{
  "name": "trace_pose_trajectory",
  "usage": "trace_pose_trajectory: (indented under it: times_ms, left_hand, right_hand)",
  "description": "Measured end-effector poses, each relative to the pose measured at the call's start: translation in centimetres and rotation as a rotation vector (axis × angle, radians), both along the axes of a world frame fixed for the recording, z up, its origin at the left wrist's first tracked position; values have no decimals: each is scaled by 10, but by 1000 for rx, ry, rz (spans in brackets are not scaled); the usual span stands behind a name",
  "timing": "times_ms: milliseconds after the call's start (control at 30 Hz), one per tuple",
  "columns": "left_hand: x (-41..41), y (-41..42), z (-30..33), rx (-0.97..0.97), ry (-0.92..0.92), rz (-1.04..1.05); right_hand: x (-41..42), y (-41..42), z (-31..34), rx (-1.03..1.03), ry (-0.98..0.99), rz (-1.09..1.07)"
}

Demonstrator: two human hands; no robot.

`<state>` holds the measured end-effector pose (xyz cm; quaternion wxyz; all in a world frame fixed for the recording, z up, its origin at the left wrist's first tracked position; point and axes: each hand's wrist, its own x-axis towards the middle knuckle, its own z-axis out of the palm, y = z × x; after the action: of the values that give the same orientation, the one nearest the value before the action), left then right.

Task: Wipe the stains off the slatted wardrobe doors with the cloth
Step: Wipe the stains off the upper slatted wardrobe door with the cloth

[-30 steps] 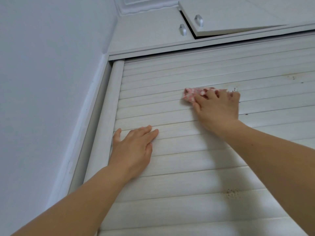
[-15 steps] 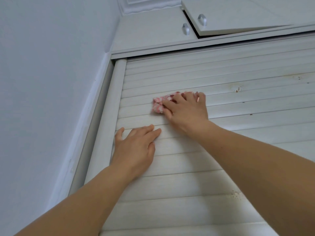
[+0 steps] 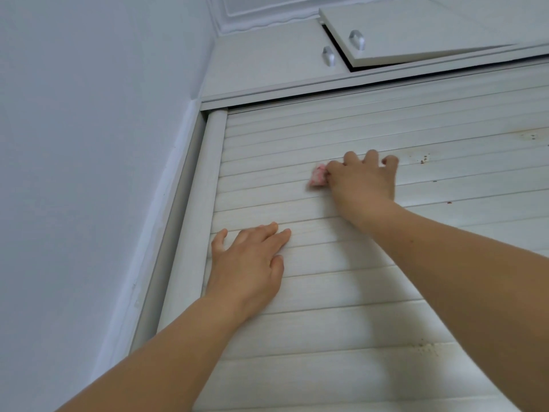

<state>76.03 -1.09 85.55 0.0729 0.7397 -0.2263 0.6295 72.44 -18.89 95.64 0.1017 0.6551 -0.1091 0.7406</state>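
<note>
wiping the slats, stains waiting on the right

head view: the right hand (image 3: 364,181) presses a small pink cloth (image 3: 317,175) against the slatted door (image 3: 341,292), fingers curled over it so that only a bunched corner shows past the thumb side. the cloth sits on the upper slats, about mid-width of what is visible, well to the right of the door's rounded edge post (image 3: 190,248). the left hand (image 3: 248,263) lies flat on the slats lower down and nearer the post, fingers straight, holding nothing, bracing the door

brown specks (image 3: 424,159) remain just to the right of the right hand's fingertips, a fainter patch (image 3: 531,136) further right near the frame edge, and another cluster (image 3: 427,349) low on the door beside the right forearm. a cupboard door (image 3: 416,28) above hangs ajar

to do this step well, i'd judge the cloth should travel along the slats rather than across them, so it follows the grooves where dirt collects. spreading more of the cloth under the fingers would cover more surface per pass. firm pressure over the specks, with the flat hand steadying the panel, should stop it rattling
</note>
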Motion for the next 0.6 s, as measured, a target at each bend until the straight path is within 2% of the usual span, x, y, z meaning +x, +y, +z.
trace_pose_trajectory:
  times_ms: [100,167,400,600]
  left_hand:
    - [-1,0,1,6,-1,0]
    - [-1,1,2,9,-5,0]
    - [1,-1,1,-5,-9,-3]
    - [4,-2,1,-11,-17,-6]
  right_hand:
    - [8,17,1,-152,30,57]
    - [5,12,4,-165,57,59]
    - [-13,-3,-2,92,40,-50]
    - [9,38,-9,-128,114,61]
